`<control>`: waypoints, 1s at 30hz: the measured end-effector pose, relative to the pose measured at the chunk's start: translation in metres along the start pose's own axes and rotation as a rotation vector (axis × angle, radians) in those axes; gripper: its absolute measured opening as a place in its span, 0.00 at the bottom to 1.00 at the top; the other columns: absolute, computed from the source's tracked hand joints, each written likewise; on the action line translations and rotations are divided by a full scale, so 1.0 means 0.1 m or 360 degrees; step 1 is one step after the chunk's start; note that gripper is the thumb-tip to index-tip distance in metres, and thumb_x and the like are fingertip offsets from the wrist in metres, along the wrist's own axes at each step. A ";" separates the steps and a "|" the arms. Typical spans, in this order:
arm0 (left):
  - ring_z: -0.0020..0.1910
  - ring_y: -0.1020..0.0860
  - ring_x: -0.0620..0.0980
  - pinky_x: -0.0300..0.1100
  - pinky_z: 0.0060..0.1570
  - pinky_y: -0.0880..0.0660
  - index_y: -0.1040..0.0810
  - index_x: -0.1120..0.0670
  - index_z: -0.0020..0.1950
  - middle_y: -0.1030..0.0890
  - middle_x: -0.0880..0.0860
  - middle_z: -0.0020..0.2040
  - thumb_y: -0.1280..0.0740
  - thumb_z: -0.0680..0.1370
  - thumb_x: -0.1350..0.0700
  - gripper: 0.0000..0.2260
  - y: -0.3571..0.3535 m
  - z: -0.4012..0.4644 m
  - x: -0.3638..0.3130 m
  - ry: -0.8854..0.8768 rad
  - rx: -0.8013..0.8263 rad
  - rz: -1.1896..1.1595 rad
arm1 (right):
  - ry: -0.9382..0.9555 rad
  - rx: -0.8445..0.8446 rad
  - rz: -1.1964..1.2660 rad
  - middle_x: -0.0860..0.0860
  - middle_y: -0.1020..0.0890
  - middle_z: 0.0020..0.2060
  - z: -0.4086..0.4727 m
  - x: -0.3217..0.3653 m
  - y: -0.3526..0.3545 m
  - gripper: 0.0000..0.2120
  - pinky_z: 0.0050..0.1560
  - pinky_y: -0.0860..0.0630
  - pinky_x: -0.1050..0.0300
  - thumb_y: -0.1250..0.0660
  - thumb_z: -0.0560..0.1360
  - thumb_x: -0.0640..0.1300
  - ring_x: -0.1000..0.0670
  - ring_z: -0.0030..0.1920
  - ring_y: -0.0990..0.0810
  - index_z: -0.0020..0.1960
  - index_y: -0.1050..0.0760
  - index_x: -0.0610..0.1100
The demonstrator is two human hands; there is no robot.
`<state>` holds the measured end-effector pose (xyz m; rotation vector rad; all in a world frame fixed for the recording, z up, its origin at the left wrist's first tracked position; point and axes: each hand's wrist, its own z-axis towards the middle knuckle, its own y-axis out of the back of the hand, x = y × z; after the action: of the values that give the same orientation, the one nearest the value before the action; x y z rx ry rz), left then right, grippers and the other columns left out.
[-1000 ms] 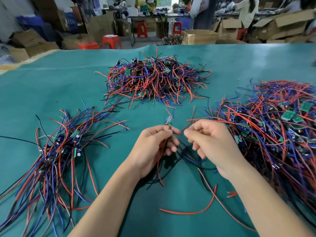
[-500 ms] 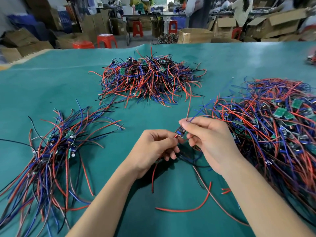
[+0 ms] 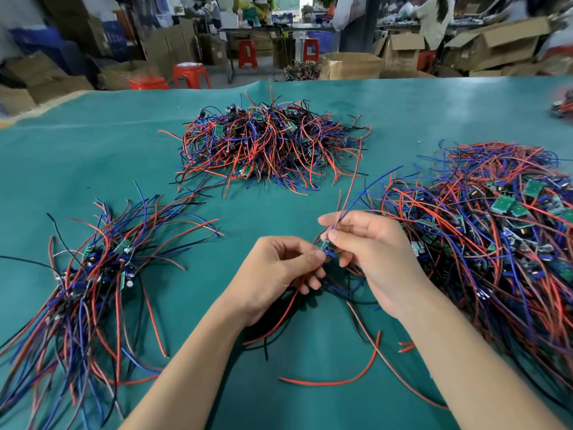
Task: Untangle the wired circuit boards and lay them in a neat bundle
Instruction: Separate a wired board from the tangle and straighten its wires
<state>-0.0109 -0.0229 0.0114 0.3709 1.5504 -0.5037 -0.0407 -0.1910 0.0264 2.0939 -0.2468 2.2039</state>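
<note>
A small wired circuit board (image 3: 327,247) is held above the green table (image 3: 93,169) between both hands. My left hand (image 3: 279,274) pinches its lower end, with red and black wires trailing below. My right hand (image 3: 369,243) pinches the board's top and the red and blue wires that rise from it. A large tangled heap of wired boards (image 3: 496,243) lies at the right. A straightened bundle of wired boards (image 3: 93,274) lies at the left.
A second tangled pile (image 3: 266,144) sits at the table's middle back. Loose red wire (image 3: 341,380) lies near my forearms. Beyond the far edge stand cardboard boxes (image 3: 350,65), red stools (image 3: 189,74) and people at benches.
The board, first pinched in my left hand, has been taken at its top by my right hand. Its red and blue wires have been drawn upward, free of the right heap.
</note>
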 end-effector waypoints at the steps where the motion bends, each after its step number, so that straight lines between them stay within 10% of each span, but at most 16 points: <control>1: 0.29 0.22 0.48 0.35 0.28 0.28 0.18 0.59 0.42 0.19 0.57 0.35 0.30 0.78 0.61 0.05 0.00 0.00 0.00 0.0002 -0.0009 0.0014 | 0.0009 -0.0007 0.0000 0.51 0.15 0.38 0.00 0.00 0.00 0.12 0.33 0.28 0.63 0.33 0.78 0.30 0.55 0.37 0.19 0.53 0.16 0.44; 12: 0.26 0.23 0.47 0.35 0.26 0.29 0.18 0.60 0.42 0.20 0.55 0.32 0.32 0.79 0.61 0.07 -0.01 0.00 -0.01 -0.0005 0.0007 0.0096 | 0.0042 -0.0084 0.0008 0.50 0.13 0.41 0.01 -0.02 0.02 0.06 0.32 0.26 0.63 0.28 0.75 0.33 0.56 0.35 0.19 0.45 0.15 0.42; 21: 0.24 0.26 0.46 0.34 0.23 0.31 0.19 0.60 0.43 0.21 0.54 0.32 0.33 0.80 0.58 0.08 0.00 -0.03 -0.04 0.0023 0.0204 0.0189 | 0.0522 -0.0683 -0.0543 0.55 0.13 0.37 0.09 0.04 0.26 0.10 0.49 0.17 0.41 0.25 0.74 0.38 0.53 0.38 0.15 0.42 0.17 0.54; 30: 0.24 0.28 0.46 0.36 0.23 0.33 0.19 0.58 0.43 0.21 0.53 0.31 0.31 0.80 0.57 0.08 0.00 -0.02 -0.03 0.0016 0.0257 0.0252 | 0.0823 -0.1232 -0.0531 0.51 0.14 0.40 0.13 0.11 0.52 0.06 0.46 0.16 0.43 0.30 0.76 0.41 0.50 0.37 0.15 0.51 0.17 0.50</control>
<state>-0.0129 -0.0215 0.0141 0.6159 1.4804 -0.5047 -0.0379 -0.2449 0.0355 1.0491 -0.5444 1.9159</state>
